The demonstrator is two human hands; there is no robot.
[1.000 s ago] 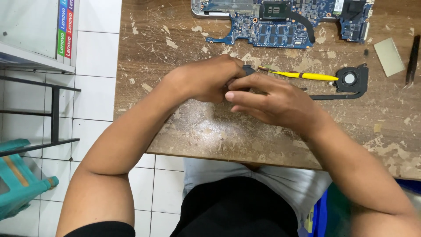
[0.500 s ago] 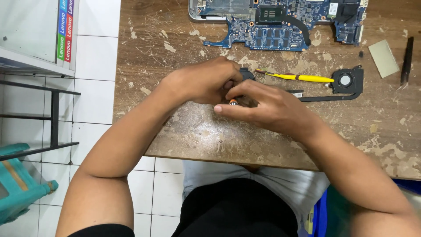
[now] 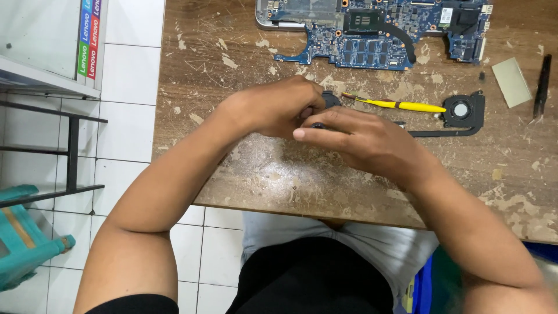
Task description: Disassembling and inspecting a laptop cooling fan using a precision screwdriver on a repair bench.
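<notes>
My left hand and my right hand meet in the middle of the worn wooden table. Together they close around a small dark part, mostly hidden under the fingers. My right fingers lie over the left ones. Just right of the hands lies a yellow-handled screwdriver. Beyond it sits a black fan with a heat pipe. A blue laptop motherboard lies at the far edge.
A beige pad and a black tool lie at the far right. A metal shelf frame and a teal stool stand on the white tile floor to the left.
Both hands stay together on the small part; my right fingers have shifted slightly over the left hand. The view has drifted a little.
</notes>
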